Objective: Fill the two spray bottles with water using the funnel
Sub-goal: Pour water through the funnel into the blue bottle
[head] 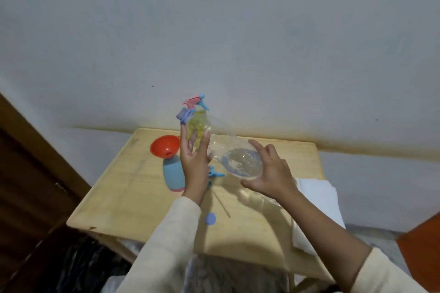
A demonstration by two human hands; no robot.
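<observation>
Right hand (269, 173) curls its fingers round the clear water bottle (240, 162) at its base; left hand (194, 157), fingers straight and apart, seems to steady the neck. Swing the mouth toward 9 o'clock, over the orange funnel (165, 146) seated in the blue spray bottle (173, 173), and tip slowly

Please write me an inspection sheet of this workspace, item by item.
Surface: wooden table, marked.
Job's things: orange funnel sits in blue spray bottle; yellow spray bottle behind left hand; clear bottle tilted above table.
Clutter: loose spray head with tube, blue cap, white cloth.
Grips: right hand curls round clear bottle's base; left hand, fingers straight, against its upper part.
Cables: nothing seen.
Surroundings: pale wall, brown door at left.
</observation>
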